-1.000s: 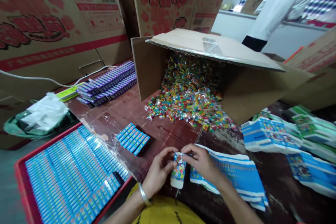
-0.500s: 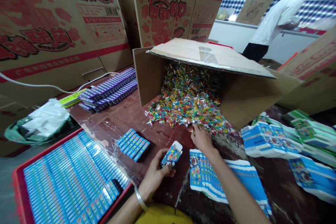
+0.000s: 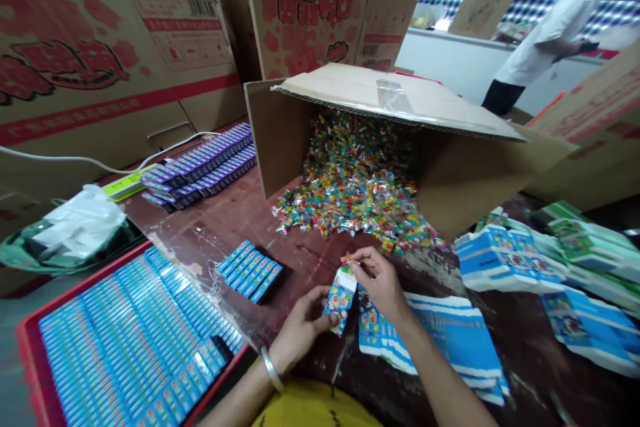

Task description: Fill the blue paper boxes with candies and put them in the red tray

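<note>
A small blue candy box (image 3: 341,300) with its top flap up is gripped in my left hand (image 3: 306,321). At the box's mouth, my right hand (image 3: 379,280) pinches a small clear packet of colourful candy (image 3: 350,265). Behind both hands, a heap of such candy packets (image 3: 350,190) spills from a cardboard carton (image 3: 280,140) lying on its side. Flattened blue boxes (image 3: 450,333) are fanned out beneath and beside my right forearm. Left of my hands stands a short row of filled-out blue boxes (image 3: 251,271).
A red tray (image 3: 30,353) packed with blue boxes stands at lower left. Purple boxes (image 3: 200,167) are stacked behind it, near a bag of white scraps (image 3: 80,227). Blue and green flat boxes (image 3: 510,257) lie at right. A person in a white shirt (image 3: 550,40) stands beyond.
My right hand has come back from the candy heap to the box mouth with a packet. My left hand has raised the box slightly and turned it more upright.
</note>
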Demonstrator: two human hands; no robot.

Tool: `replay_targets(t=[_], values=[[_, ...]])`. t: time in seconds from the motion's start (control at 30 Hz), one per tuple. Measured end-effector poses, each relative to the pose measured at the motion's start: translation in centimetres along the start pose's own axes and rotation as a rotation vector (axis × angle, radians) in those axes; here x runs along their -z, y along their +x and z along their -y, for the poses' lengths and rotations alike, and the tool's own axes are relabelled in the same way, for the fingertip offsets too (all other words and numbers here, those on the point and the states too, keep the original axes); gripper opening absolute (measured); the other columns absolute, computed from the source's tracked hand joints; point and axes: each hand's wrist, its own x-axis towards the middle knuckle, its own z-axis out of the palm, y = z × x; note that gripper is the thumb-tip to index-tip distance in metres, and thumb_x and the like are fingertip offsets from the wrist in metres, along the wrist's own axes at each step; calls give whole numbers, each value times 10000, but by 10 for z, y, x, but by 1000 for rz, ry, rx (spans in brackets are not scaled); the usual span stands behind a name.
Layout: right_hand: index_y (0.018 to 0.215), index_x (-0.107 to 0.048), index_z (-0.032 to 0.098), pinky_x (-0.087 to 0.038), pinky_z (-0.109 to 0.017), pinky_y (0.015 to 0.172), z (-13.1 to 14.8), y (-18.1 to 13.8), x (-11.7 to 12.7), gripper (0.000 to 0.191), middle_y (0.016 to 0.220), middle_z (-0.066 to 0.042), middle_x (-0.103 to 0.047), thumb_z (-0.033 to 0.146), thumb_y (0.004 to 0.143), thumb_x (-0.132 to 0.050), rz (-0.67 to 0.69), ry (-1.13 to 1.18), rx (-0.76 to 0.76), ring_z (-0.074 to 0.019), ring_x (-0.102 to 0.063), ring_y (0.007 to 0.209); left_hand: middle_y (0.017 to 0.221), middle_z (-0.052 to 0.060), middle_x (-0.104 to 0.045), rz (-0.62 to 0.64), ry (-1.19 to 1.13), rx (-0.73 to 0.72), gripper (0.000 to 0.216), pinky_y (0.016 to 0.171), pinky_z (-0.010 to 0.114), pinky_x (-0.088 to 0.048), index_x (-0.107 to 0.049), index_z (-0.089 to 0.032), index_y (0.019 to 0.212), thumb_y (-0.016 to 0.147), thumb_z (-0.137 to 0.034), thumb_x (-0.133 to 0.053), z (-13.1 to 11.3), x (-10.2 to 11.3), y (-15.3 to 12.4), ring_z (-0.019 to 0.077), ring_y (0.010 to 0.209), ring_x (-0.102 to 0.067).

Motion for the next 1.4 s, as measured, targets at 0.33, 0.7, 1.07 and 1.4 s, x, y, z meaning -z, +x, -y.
replay_targets(t=[0.33, 0.7, 1.07, 1.4], values=[[846, -695, 221, -302, -435, 1070, 18, -4, 5, 221, 1379, -78, -487, 357, 892, -527, 267, -345, 123, -250, -406, 1293, 931, 49, -623, -121, -106, -49, 311, 694, 252, -465, -563, -161, 1021, 767, -275, -700, 6, 0, -4, 145, 779, -570], [932, -678, 217, -472, -332, 895, 23, -20, -9, 170, 1087, -42, -659, 339, 826, -626, 324, -81, -13, -214, -615, 1008, 1070, 69, -624, -231, -57, -210, 446, 821, 296, -483, -488, -218, 1206, 799, -263, -663, -10, -13, -10, 208, 968, -595], [898, -607, 189, -513, -284, 701, -15, -47, -38, 187, 809, -30, -669, 363, 830, -616, -37, 58, -92, -184, -645, 738, 896, 13, -616, -158, -104, -169, 299, 685, 249, -468, -523, -195, 1021, 778, -257, -685, -7, -10, -8, 150, 757, -583], [910, -532, 215, -504, -304, 769, -7, -39, -43, 191, 853, -31, -648, 340, 809, -635, -110, 178, -64, -185, -630, 821, 898, -9, -563, -300, -77, -183, 371, 691, 229, -472, -444, -239, 988, 735, -275, -713, -5, -16, -9, 143, 793, -573]])
